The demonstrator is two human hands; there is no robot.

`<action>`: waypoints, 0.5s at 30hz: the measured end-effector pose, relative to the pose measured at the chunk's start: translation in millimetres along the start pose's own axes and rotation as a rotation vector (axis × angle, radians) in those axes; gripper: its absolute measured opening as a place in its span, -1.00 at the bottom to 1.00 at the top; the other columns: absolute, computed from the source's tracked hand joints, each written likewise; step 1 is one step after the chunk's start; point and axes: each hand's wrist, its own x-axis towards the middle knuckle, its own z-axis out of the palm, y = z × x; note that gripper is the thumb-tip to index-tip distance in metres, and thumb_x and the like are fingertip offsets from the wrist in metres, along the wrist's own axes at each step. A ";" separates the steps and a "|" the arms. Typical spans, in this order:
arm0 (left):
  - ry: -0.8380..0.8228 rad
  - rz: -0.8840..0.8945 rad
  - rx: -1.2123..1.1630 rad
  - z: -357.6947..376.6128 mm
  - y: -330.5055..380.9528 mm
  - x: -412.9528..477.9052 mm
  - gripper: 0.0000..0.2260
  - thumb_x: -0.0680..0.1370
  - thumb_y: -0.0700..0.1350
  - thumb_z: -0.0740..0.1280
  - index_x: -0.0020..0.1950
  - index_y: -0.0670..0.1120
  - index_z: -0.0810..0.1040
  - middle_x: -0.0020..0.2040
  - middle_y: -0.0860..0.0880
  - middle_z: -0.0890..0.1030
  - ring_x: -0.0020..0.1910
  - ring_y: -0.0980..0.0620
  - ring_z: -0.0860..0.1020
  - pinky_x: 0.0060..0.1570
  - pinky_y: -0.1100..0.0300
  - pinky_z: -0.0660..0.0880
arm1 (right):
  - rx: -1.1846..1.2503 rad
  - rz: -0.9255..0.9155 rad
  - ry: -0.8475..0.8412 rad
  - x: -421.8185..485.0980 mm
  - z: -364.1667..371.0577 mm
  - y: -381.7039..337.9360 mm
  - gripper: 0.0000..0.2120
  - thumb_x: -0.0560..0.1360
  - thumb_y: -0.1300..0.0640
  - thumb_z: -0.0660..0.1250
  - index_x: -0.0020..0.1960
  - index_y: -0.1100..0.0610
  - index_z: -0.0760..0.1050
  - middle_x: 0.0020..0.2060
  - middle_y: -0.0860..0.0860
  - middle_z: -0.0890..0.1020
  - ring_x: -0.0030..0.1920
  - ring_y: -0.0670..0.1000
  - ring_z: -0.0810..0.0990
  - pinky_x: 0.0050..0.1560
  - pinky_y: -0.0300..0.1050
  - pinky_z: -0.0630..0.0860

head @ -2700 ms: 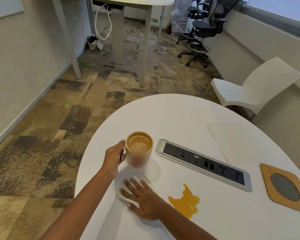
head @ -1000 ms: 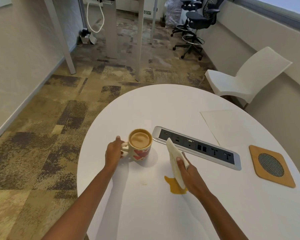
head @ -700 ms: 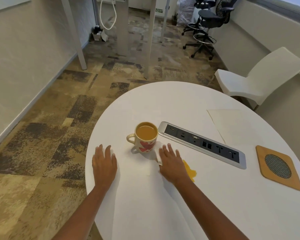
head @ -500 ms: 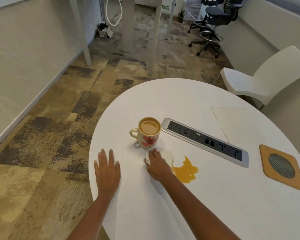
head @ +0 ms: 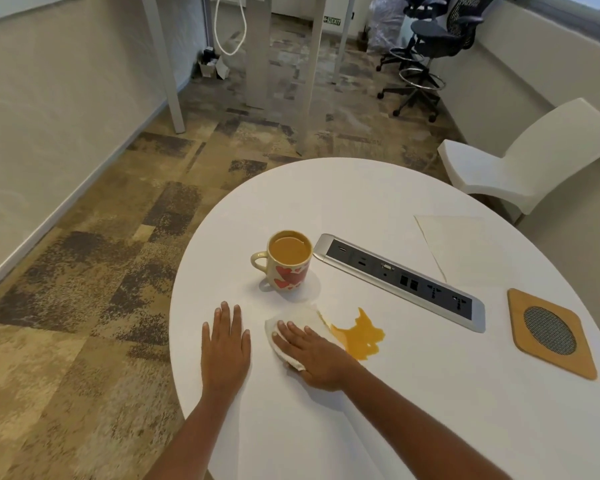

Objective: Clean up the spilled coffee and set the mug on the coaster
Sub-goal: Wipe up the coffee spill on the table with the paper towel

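A cream mug (head: 289,263) with red hearts stands upright on the round white table (head: 430,427), full of coffee, its handle to the left. An orange-brown coffee spill (head: 361,336) lies on the table to the mug's lower right. My right hand (head: 312,351) presses flat on a white cloth (head: 303,318), whose right edge touches the spill. My left hand (head: 226,344) rests flat and open on the table, left of the cloth. A square wooden coaster (head: 551,332) with a round grey mesh centre lies at the far right.
A silver and black power socket strip (head: 400,280) is set in the table between mug and coaster. A sheet of white paper (head: 465,247) lies behind it. A white chair (head: 527,161) stands at the table's far right; office chairs (head: 426,50) and desk legs stand farther back.
My left hand let go of the mug's handle and now lies flat on the table. My right hand carried the cloth over and wipes beside the spill, now slightly nearer me.
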 end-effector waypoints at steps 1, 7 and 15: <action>-0.013 0.019 0.013 -0.5 3.0 -0.8 -0.54 0.48 -0.10 0.02 0.22 -0.31 0.49 0.21 -0.34 0.53 0.16 -0.29 0.55 0.06 -0.25 0.49 | -0.069 -0.040 -0.033 -4.7 -3.8 7.4 -0.44 0.62 0.08 0.03 0.52 0.11 -0.14 0.54 0.08 -0.11 0.54 0.07 -0.15 0.52 0.01 -0.16; -0.043 0.073 0.023 5.3 30.1 -7.9 -0.53 0.47 -0.09 0.01 0.20 -0.30 0.51 0.20 -0.33 0.55 0.15 -0.28 0.55 0.05 -0.26 0.49 | -0.391 -0.046 -0.077 -37.4 -30.6 64.8 -0.48 0.61 0.06 0.04 0.52 -0.01 -0.06 0.55 0.02 -0.03 0.54 0.07 -0.11 0.51 0.07 -0.21; -0.066 0.055 -0.024 19.4 61.0 -18.6 -0.37 0.60 -0.02 -0.25 0.19 -0.32 0.51 0.19 -0.33 0.55 0.15 -0.26 0.56 0.05 -0.24 0.50 | 0.117 0.301 -0.018 -72.5 -28.2 103.7 -0.48 0.62 0.20 0.01 0.52 0.10 -0.09 0.54 0.07 -0.08 0.54 0.07 -0.09 0.51 -0.02 -0.07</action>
